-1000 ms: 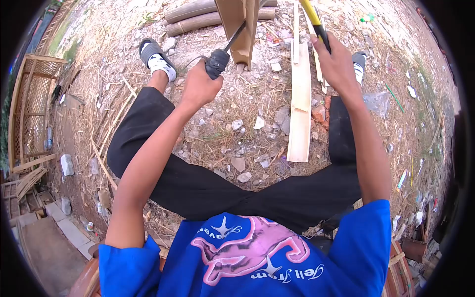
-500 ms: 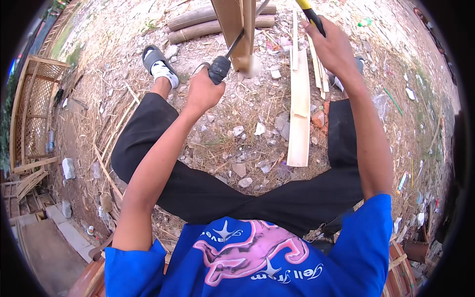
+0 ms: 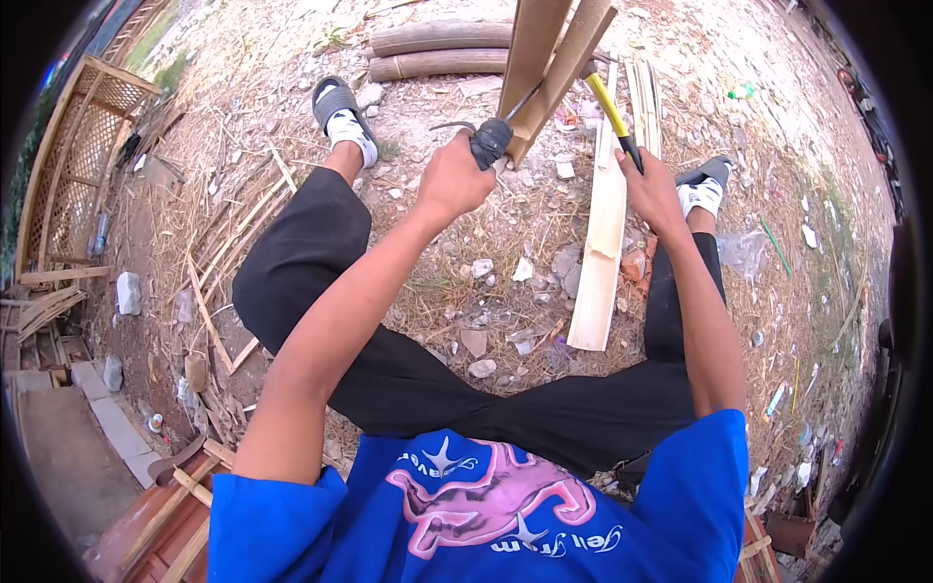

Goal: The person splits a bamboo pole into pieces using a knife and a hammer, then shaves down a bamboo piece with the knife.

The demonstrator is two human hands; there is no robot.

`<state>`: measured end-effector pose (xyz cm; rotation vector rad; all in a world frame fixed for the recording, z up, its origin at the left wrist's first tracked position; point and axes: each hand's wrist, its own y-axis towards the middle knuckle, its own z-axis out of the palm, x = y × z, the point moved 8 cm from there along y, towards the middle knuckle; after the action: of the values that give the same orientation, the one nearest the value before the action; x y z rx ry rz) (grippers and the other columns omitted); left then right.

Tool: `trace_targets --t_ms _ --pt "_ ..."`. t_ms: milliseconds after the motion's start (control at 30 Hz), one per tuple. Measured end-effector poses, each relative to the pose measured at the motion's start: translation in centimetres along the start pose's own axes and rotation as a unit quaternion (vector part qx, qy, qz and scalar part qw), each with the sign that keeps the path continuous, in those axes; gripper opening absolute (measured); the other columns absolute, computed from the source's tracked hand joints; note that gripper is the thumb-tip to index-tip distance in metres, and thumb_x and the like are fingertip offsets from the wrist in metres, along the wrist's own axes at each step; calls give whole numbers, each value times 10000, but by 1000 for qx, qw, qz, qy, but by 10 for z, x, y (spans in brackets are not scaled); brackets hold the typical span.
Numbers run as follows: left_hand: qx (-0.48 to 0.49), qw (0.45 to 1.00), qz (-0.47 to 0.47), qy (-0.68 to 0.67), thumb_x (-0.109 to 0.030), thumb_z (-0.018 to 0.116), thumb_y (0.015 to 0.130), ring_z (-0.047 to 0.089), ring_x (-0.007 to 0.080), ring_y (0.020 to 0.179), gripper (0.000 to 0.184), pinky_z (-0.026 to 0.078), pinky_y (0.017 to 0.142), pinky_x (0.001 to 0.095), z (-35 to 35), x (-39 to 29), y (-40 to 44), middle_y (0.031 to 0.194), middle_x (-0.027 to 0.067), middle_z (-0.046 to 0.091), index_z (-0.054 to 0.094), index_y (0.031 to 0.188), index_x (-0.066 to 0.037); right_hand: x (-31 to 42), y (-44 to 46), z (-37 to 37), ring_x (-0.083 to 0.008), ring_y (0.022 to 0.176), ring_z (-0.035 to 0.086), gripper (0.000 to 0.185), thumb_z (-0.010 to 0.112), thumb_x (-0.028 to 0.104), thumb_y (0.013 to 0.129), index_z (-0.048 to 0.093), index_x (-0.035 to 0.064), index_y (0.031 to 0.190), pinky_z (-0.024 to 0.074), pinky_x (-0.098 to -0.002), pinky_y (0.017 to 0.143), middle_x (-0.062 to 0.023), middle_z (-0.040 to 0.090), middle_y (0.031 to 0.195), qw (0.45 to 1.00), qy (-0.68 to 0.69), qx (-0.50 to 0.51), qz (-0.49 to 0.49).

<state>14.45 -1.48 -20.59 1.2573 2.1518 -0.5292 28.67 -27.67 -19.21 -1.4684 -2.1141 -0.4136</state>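
My left hand (image 3: 455,180) is closed around the black-wrapped handle of a bladed tool (image 3: 491,143); a thin curved metal end sticks out beside the hand. Its blade runs into the split of an upright bamboo piece (image 3: 533,63), whose two halves spread apart toward the top. My right hand (image 3: 651,189) grips a hammer (image 3: 612,112) with a yellow and black handle. The hammer's head is just right of the bamboo, partly behind its edge; I cannot tell if they touch. Below it lies a split bamboo strip (image 3: 595,282) on the ground.
Two bamboo poles (image 3: 442,65) lie across the ground ahead. Thin strips (image 3: 643,102) lie beyond my right hand. Stones, a brick chunk (image 3: 637,264) and straw litter the ground between my legs. A lattice panel (image 3: 78,175) stands at left.
The bamboo leans more to the right and its split is wider. My left hand has shifted right with the tool. My right hand has come down, bringing the hammer head beside the bamboo.
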Motion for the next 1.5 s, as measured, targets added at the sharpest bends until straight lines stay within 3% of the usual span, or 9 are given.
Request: trace_targets --t_ms 300,367,433,500,700,900,1033,1067,1500 --pt "-16 1000 -1 -17 -224 662 781 640 426 973 433 496 859 483 4 1 -1 982 265 670 563 1147 -13 83 -3 -118 -4 471 308 374 489 421 1016 463 116 801 249 -190 414 85 340 592 901 374 -138 -173" --pt "-18 1000 -1 -14 -218 664 774 640 431 965 426 497 850 484 3 2 1 969 269 669 566 1125 3 80 -2 -100 -20 454 332 416 493 393 1017 450 90 736 267 -234 416 60 376 545 862 391 -219 -237" --pt "-10 1000 -4 -23 -203 666 757 637 436 962 431 495 848 477 5 -2 -3 962 278 664 568 1109 27 49 -2 -45 -328 706 632 471 470 440 1000 565 -5 877 459 -435 654 -183 627 727 944 102 -241 -202" --pt "-10 999 -10 -39 -179 668 731 631 442 962 449 490 852 462 -4 -5 -4 961 290 656 569 1099 60 -14 13 13 -479 907 607 500 459 460 977 592 -22 958 444 -519 803 -298 635 875 998 -55 -10 -13" --pt "-30 1000 9 4 -173 664 724 638 431 942 413 491 836 448 5 5 0 948 282 659 579 1045 73 4 -3 -37 -440 917 623 485 459 464 984 627 12 1035 455 -482 792 -275 644 871 996 11 -89 -3" --pt "-22 1000 5 -8 -179 652 724 648 435 917 380 495 826 464 6 4 4 899 280 667 583 1020 48 134 -29 -144 -27 475 349 287 518 284 1013 527 81 810 291 -225 428 81 380 575 882 289 -272 -253" --pt "-24 1000 7 -6 -171 637 722 644 440 903 360 495 811 463 9 8 1 893 274 665 584 1002 48 71 -6 -50 -311 603 585 436 493 411 991 547 8 834 431 -397 571 -177 599 665 909 167 -281 -260" --pt "-21 1000 5 -8 -173 638 723 643 441 903 363 495 812 463 9 7 1 894 276 664 583 1006 47 30 15 2 -443 734 596 451 472 441 985 567 8 901 447 -488 676 -256 608 737 993 -15 -80 -83" --pt "-37 999 -6 -11 -157 656 720 648 439 832 328 496 757 460 8 6 -9 828 274 655 578 958 55 129 -4 -142 -233 588 526 362 515 320 982 584 -24 894 424 -392 571 -125 534 629 897 314 -137 -280"
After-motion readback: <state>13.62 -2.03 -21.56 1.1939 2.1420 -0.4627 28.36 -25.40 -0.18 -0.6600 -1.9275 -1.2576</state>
